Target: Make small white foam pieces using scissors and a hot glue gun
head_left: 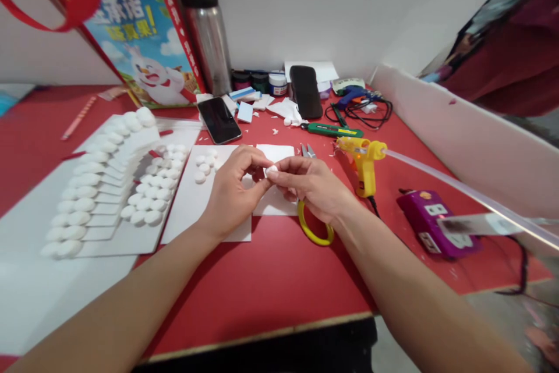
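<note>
My left hand [233, 189] and my right hand [314, 184] meet over the paper, pinching a small white lump [271, 170] between the fingertips; it looks soft, like modelling clay. Several flattened white discs [201, 170] lie on a white sheet [192, 219] just left of my left hand. Under my right wrist are scissors with yellow handles [315, 239], their blade tips [308, 151] showing beyond the hand. Further left stands a curved stepped white model [102, 187], its outer edge lined with white discs, with more discs [152, 194] bunched on the inner side.
A yellow glue gun [362, 163] with a long clear stick and a purple box [430, 221] are at right. Behind lie a green cutter [334, 130], two phones [219, 120], paint jars [278, 85], a steel flask [205, 29] and a printed bag [144, 41]. A person stands beyond the partition [458, 123].
</note>
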Motion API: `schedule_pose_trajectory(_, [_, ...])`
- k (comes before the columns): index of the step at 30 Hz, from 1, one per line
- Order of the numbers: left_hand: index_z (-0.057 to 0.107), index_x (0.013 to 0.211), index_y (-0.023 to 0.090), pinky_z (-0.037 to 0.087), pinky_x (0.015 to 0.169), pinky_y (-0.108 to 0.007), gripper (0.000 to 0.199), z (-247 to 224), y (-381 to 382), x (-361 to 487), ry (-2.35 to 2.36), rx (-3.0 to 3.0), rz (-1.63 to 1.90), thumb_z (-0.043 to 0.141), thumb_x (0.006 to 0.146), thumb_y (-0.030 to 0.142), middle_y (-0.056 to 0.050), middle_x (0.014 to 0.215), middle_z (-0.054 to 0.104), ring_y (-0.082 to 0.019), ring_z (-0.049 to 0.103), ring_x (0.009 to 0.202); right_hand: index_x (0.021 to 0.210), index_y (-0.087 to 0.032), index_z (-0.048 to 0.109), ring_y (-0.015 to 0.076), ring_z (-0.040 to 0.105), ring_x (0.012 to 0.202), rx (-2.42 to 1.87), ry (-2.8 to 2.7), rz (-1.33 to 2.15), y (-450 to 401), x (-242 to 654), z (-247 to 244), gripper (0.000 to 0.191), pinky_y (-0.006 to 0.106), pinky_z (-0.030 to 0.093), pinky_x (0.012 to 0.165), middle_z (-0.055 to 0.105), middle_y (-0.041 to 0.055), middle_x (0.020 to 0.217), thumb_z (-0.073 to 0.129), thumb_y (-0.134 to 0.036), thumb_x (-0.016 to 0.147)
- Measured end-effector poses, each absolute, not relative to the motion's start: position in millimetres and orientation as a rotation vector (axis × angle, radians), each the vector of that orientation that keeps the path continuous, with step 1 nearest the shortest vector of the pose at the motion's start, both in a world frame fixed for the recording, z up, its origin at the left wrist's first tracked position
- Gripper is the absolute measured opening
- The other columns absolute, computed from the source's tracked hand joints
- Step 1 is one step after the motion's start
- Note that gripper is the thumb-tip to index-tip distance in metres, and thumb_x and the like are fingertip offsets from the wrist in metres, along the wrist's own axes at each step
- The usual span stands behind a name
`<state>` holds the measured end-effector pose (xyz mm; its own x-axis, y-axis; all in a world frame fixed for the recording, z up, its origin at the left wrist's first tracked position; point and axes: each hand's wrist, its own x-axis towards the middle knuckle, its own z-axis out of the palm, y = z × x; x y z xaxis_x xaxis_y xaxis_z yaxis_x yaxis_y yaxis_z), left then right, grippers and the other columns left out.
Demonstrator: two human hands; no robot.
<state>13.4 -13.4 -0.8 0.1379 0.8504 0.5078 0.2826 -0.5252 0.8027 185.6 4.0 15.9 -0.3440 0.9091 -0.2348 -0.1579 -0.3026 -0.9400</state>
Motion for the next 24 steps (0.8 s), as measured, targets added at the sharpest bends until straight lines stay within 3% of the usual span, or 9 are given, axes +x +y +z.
schedule_pose_trajectory(9, [0.071,0.109,0.022,0.053,0.082,-0.033,0.020,5.6,-18.7,10.9,1.156,2.312,1.249,0.059,0.095,0.013,-0.007,0.104,0.065,-0.019,0.063,0.094,0.074,-0.014,0.071,0.0063,0.047,0.049,-1.119,-1.270,1.664,4.9,189.2,17.0,0.039,0.023,0.036,0.048,0.061,-0.0029,0.060,0.094,-0.043,0.062])
schedule_pose_trajectory(16, [0.074,0.102,0.020,0.054,0.079,-0.031,0.014,30.1,-9.7,-7.7,1.411,1.912,1.386,0.072,0.088,0.020,-0.004,0.097,0.070,-0.017,0.064,0.083,0.110,-0.014,0.069,0.0101,0.059,0.056,-1.213,-1.306,1.563,4.1,188.3,23.8,0.050,0.021,0.043,0.046,0.070,0.0023,0.076,0.088,-0.044,0.075])
schedule_pose_trajectory(21, [0.077,0.110,0.016,0.051,0.074,-0.032,0.029,60.9,1.1,-36.7,1.515,1.680,1.433,0.080,0.085,0.032,-0.006,0.094,0.076,-0.017,0.066,0.079,0.096,-0.014,0.072,0.0061,0.053,0.054,-1.167,-1.270,1.503,7.3,191.0,18.8,0.038,0.020,0.040,0.048,0.072,0.0037,0.083,0.084,-0.045,0.079])
schedule_pose_trajectory(24, [0.079,0.098,0.018,0.049,0.077,-0.035,0.021,64.7,0.3,-48.0,1.649,1.884,1.283,0.083,0.081,0.030,-0.005,0.098,0.072,-0.018,0.064,0.081,0.093,-0.014,0.072,0.0065,0.052,0.053,-1.162,-1.272,1.502,6.8,191.2,17.7,0.033,0.021,0.039,0.048,0.072,0.0031,0.080,0.083,-0.042,0.079])
